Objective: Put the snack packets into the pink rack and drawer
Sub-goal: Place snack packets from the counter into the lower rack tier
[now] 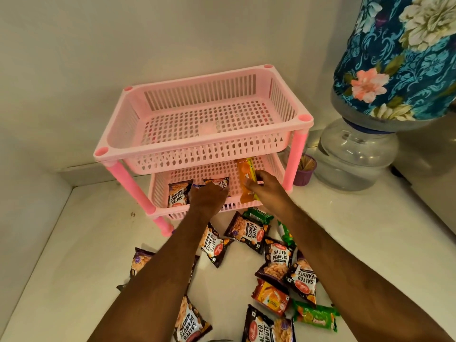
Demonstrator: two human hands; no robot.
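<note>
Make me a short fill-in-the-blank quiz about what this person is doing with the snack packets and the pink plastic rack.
1. The right hand holds a long ____ biscuit packet over the lower tier.
2. The top tier of the pink slotted plastic rack holds ____ packets.
3. The left hand rests on a dark packet labelled salted ____.
4. Beside the rack stands a small ____ cup of toothpicks.

Missing words: orange; no; peanuts; purple

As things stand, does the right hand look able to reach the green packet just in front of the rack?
Probably yes: the green packet lies uncovered just below the right hand, but its grip holds an orange packet.
</note>
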